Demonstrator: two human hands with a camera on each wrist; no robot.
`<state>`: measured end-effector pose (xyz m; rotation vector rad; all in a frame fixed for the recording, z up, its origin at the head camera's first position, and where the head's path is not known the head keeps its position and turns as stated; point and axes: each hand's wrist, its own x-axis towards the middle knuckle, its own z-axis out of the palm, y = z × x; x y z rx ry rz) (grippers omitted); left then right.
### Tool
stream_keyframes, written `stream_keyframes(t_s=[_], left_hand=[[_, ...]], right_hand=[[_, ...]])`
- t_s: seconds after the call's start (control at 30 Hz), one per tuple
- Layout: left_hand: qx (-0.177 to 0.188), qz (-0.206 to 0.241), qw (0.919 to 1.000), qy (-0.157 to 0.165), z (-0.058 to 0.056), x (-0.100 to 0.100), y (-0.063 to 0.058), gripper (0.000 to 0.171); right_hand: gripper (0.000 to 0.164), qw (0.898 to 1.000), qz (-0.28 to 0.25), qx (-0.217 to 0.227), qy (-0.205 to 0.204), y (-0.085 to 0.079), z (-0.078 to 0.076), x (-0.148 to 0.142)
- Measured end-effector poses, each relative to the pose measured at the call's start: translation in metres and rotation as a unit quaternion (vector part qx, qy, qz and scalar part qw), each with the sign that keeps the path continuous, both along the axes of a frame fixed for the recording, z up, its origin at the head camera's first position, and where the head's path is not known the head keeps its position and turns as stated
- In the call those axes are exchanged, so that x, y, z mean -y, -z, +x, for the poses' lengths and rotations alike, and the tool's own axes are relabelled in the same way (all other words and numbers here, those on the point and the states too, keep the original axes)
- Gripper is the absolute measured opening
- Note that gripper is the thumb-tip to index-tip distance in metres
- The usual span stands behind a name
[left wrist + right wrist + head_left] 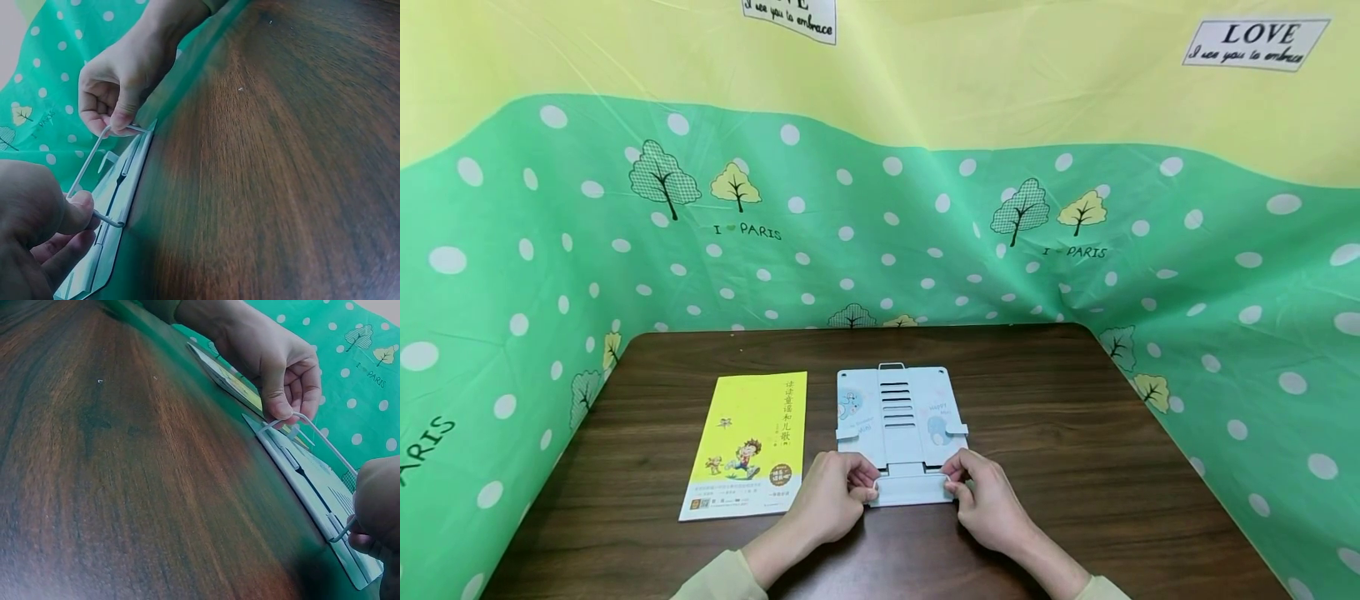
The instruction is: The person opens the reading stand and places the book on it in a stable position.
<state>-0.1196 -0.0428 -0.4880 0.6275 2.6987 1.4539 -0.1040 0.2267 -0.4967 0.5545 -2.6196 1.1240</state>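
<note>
A pale blue book stand (861, 446) with cartoon prints and a column of slots lies flat on the wooden table. A thin white wire bracket (86, 164) is tilted up from its front edge, its two ends at the stand. My left hand (831, 498) pinches the bracket's left corner between thumb and fingers. At the opposite corner my right hand (991, 504) pinches the wire the same way. Both wrist views show the wire (328, 445) spanning from one hand to the other, above the stand's front edge. Small page clips (957, 430) stick out at the stand's sides.
A yellow children's book (748, 417) lies face up left of the stand, close to my left forearm. The dark wooden table (1075, 433) extends to both sides. Behind and around it hangs a green and yellow patterned cloth (880, 225).
</note>
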Motion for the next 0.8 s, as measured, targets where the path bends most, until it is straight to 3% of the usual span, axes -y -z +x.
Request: stream_keyframes(t_s=[0.5,0.8], left_hand=[[0.022,0.042,0.9983,0.034,-0.003,0.007,0.005,0.014],[0.051,0.054,0.9959,0.051,-0.007,0.016,0.0,0.014]], right_hand=[[0.017,0.996,-0.022,0.078,-0.025,-0.015,0.0,-0.007],[0.011,0.991,-0.042,0.118,-0.054,-0.023,-0.006,-0.018]])
